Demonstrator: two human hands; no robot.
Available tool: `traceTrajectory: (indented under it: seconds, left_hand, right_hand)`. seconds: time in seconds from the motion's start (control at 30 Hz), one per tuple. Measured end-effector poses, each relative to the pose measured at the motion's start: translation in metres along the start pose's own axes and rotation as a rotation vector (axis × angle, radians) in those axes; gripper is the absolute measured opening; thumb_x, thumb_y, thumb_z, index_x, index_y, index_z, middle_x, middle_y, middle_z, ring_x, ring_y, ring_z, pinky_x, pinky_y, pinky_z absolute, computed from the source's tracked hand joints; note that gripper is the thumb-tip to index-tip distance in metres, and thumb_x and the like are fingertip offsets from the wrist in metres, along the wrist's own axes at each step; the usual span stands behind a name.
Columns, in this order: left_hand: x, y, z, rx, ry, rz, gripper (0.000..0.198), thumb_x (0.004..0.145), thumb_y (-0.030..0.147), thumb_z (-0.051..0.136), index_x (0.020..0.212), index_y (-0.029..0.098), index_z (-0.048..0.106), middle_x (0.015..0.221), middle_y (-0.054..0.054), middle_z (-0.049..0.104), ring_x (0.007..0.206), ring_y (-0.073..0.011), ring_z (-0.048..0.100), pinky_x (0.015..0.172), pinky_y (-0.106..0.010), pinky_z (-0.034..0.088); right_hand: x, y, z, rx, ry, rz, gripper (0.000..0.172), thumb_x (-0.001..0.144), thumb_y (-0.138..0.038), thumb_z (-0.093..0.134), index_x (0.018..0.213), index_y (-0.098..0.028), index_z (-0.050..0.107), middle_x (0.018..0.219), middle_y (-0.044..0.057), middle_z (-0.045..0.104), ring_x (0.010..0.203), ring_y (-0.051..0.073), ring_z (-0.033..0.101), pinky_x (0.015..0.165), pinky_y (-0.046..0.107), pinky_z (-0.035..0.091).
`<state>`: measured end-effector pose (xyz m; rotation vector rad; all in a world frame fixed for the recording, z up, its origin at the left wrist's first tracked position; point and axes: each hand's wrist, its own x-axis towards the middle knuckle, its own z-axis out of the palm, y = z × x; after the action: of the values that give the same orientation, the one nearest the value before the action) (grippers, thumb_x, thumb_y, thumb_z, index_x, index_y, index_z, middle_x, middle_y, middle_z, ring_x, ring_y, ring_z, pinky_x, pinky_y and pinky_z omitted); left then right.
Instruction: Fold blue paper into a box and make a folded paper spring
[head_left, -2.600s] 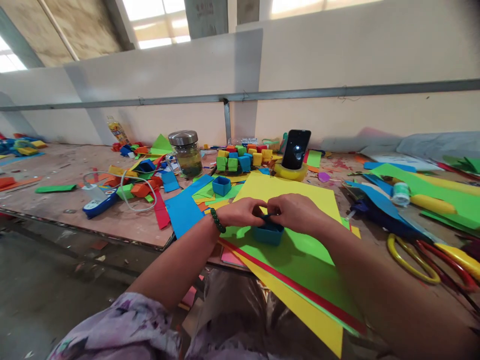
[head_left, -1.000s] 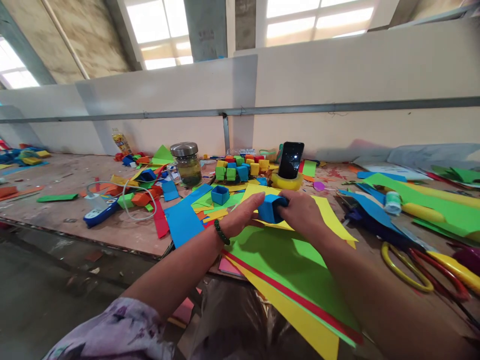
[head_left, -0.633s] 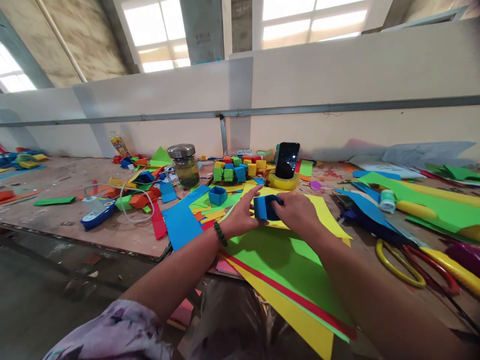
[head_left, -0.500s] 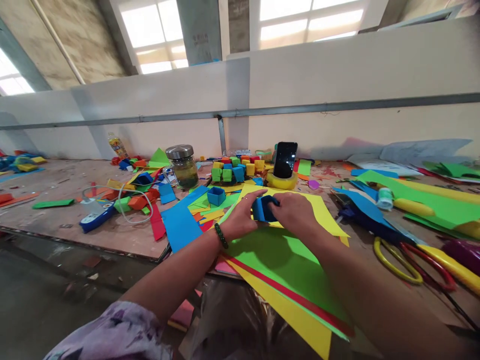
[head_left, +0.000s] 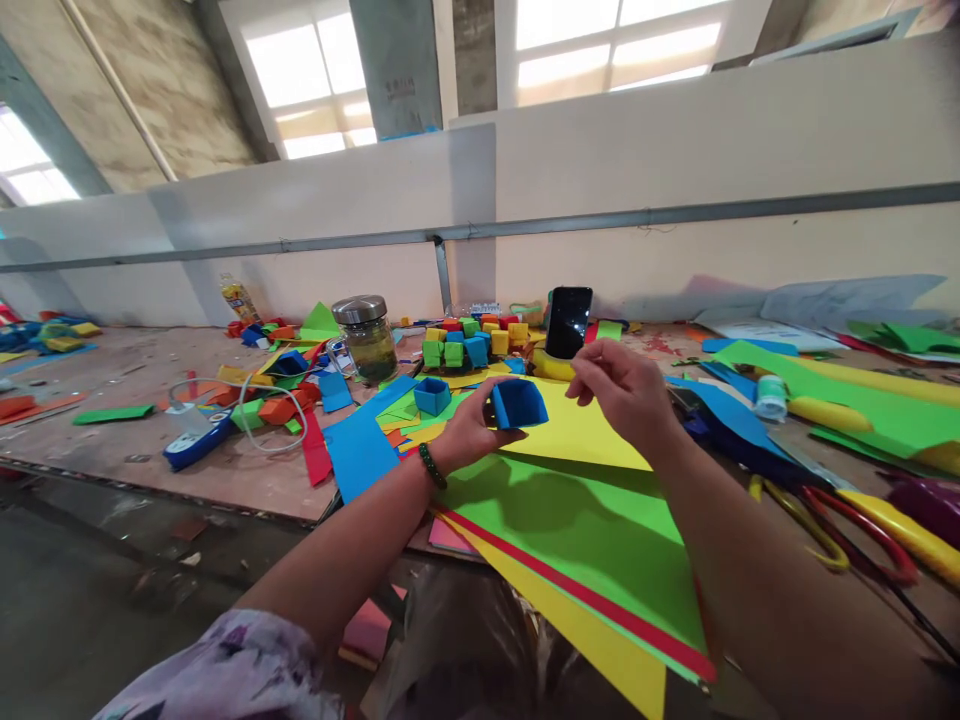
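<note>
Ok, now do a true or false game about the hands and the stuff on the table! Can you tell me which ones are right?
1. The left hand holds a blue box. True.
2. The right hand grips that box too. False: the right hand is raised beside it, not touching.
3. You can see inside the held box. True.
4. The phone lies flat. False: the phone is propped up on something yellow.
5. The jar has a silver lid. True.
6. The other blue box, on the table, is upside down. False: the other blue box has its open side up.
</note>
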<state>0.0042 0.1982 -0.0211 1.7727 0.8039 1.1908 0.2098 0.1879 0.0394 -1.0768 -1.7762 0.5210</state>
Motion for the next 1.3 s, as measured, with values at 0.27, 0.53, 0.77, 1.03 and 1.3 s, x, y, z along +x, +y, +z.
traceTrajectory:
  seconds: [0.27, 0.53, 0.77, 1.03, 1.3]
  left_hand:
    - [0.0, 0.003, -0.01, 0.073, -0.04, -0.028, 0.065, 0.064, 0.026, 0.079, 0.121, 0.017, 0.048, 0.112, -0.008, 0.059, 0.095, -0.0196, 0.062, 0.084, -0.03, 0.052]
    - [-0.001, 0.006, -0.011, 0.123, -0.093, -0.024, 0.063, 0.067, 0.028, 0.076, 0.121, 0.017, 0.046, 0.111, -0.008, 0.059, 0.093, -0.0187, 0.061, 0.083, -0.03, 0.052]
    - [0.001, 0.005, -0.016, 0.001, -0.107, -0.002, 0.065, 0.067, 0.017, 0.074, 0.123, 0.018, 0.042, 0.114, -0.01, 0.058, 0.096, -0.0197, 0.061, 0.085, -0.032, 0.05]
    - [-0.004, 0.008, -0.006, 0.054, -0.162, 0.075, 0.059, 0.07, 0.015, 0.07, 0.124, 0.021, 0.045, 0.122, -0.01, 0.053, 0.097, -0.0178, 0.06, 0.085, -0.03, 0.051]
    - [-0.005, 0.015, -0.004, -0.102, -0.249, -0.113, 0.099, 0.066, 0.022, 0.078, 0.148, 0.031, 0.024, 0.132, -0.012, 0.044, 0.096, -0.0177, 0.061, 0.088, -0.035, 0.05]
  right_hand:
    - [-0.014, -0.011, 0.014, -0.754, -0.55, -0.188, 0.029, 0.075, -0.017, 0.057, 0.103, -0.02, 0.064, 0.074, 0.005, 0.071, 0.061, 0.018, 0.062, 0.051, 0.025, 0.03]
    - [-0.012, -0.009, 0.022, -0.674, -0.585, -0.147, 0.014, 0.08, -0.024, 0.057, 0.093, -0.019, 0.061, 0.071, 0.004, 0.068, 0.06, 0.016, 0.058, 0.05, 0.024, 0.026]
    - [-0.011, -0.02, 0.0, -0.036, -0.444, -0.004, 0.032, 0.081, -0.048, 0.06, 0.092, -0.018, 0.061, 0.049, -0.008, 0.045, 0.042, 0.009, 0.043, 0.043, 0.022, 0.029]
    - [-0.002, 0.003, 0.021, -0.103, -0.27, 0.19, 0.052, 0.07, -0.016, 0.06, 0.122, -0.015, 0.055, 0.096, 0.008, 0.069, 0.071, 0.017, 0.065, 0.064, 0.028, 0.051]
    - [-0.007, 0.0, 0.027, -0.581, -0.128, 0.158, 0.052, 0.068, -0.01, 0.054, 0.118, -0.021, 0.063, 0.099, 0.008, 0.073, 0.086, 0.026, 0.067, 0.069, 0.03, 0.047]
